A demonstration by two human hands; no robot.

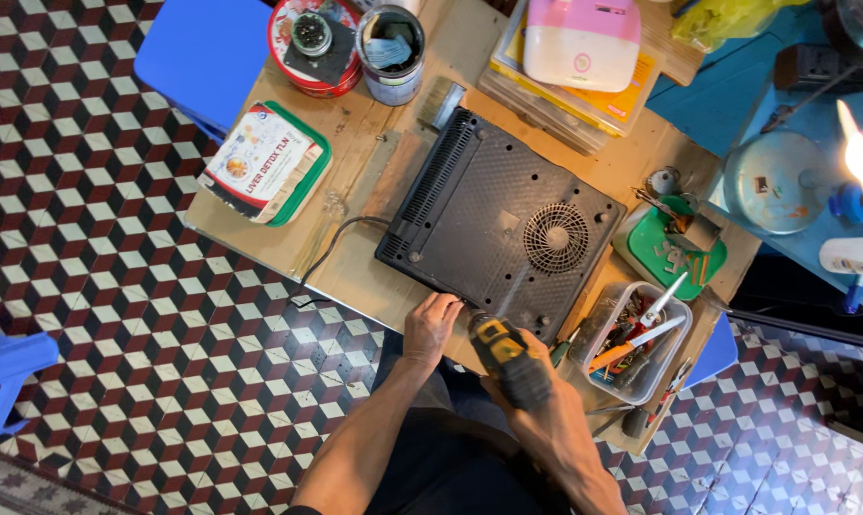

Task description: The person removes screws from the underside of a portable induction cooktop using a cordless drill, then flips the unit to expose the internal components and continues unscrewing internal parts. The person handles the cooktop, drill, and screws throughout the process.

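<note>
Yellow-black drill (509, 355) in right hand (536, 405) grip, left hand (430, 324) fingers curled on ribbed black plastic appliance base (496, 221), plywood table (355, 267)

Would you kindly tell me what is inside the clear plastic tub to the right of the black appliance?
The clear plastic tub holds hand tools: a white-handled one, an orange-handled one and small metal pieces. Whatever lies beneath them is covered.

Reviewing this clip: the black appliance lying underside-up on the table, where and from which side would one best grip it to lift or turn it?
Probably by the two long side edges of the black appliance, coming from the far-left and near-right. It lies flat, underside up; those edges look straight and partly free. The near corner is taken by the left hand and the cordless driver in the right hand; the cord leaves the left edge.
</note>
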